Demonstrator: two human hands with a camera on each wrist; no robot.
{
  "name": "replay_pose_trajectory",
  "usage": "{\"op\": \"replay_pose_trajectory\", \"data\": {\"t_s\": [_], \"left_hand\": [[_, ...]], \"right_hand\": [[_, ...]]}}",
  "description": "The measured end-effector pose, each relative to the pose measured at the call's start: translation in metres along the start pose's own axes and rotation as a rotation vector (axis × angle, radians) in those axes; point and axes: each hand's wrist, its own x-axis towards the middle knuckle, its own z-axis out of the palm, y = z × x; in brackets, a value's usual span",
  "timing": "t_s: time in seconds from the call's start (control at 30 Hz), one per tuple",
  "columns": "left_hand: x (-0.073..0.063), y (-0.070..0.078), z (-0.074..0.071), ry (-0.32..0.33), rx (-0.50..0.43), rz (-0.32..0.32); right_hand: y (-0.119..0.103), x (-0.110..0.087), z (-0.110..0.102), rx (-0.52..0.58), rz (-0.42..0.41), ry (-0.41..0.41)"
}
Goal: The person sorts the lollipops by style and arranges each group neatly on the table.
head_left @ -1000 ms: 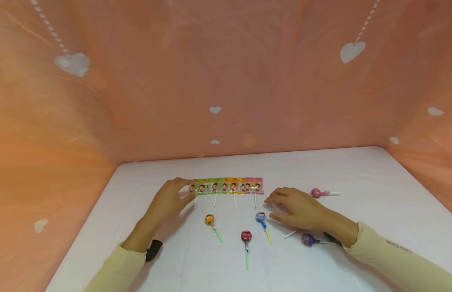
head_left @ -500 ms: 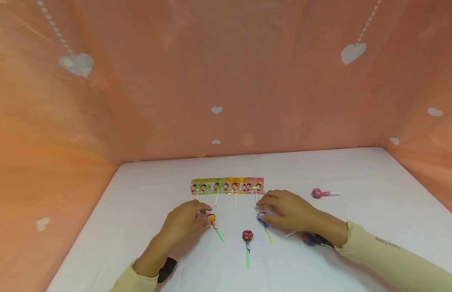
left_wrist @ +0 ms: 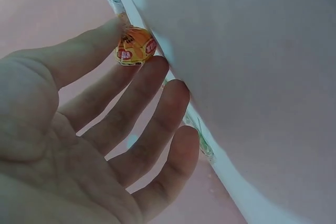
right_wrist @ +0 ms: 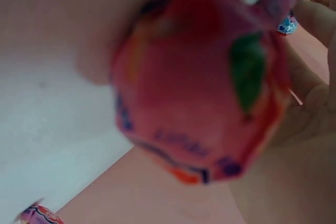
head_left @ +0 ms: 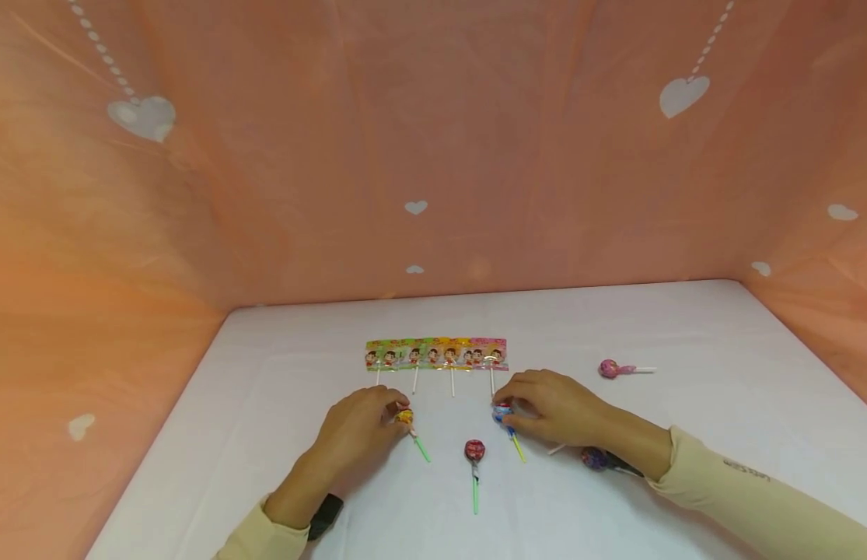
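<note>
My left hand (head_left: 359, 424) pinches the round head of an orange-wrapped lollipop (left_wrist: 135, 46) between thumb and fingers. Its green stick points toward me on the white table. On the other side, my right hand (head_left: 555, 404) has thumb and fingertips around the head of a blue-wrapped lollipop (head_left: 502, 412) with a yellow stick. Between the hands lies a red lollipop (head_left: 474, 450) on a green stick. Just beyond them is a row of flat lollipops in green, yellow and pink packets (head_left: 436, 354), their white sticks toward me.
A pink lollipop (head_left: 609, 369) lies at the right with its white stick pointing right. Below the right wrist is a purple lollipop (head_left: 594, 459), partly covered. A pink-red lollipop (right_wrist: 199, 87) fills the right wrist view. Orange cloth (head_left: 475, 155) with white hearts surrounds the table.
My left hand has come from the left end of the packet row down to the orange lollipop and taken hold of it. My right hand has shifted left onto the blue lollipop.
</note>
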Motion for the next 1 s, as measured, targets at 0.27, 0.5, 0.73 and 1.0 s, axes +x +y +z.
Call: {"op": "replay_pose_trajectory", "data": {"t_s": [0.27,0.5,0.73,1.0], "left_hand": [[0.0,0.0,-0.001,0.02,-0.006,-0.006],[0.0,0.0,-0.001,0.026,-0.014,0.004],[0.0,-0.004,-0.007,0.008,-0.033,-0.012],[0.002,-0.019,-0.028,-0.053,-0.035,-0.065]], "right_hand": [[0.0,0.001,0.001,0.003,0.0,-0.009],[-0.001,-0.002,0.001,0.019,0.012,-0.014],[-0.001,-0.002,0.002,0.017,0.015,-0.011],[0.0,-0.003,0.003,0.016,0.016,-0.014]]}}
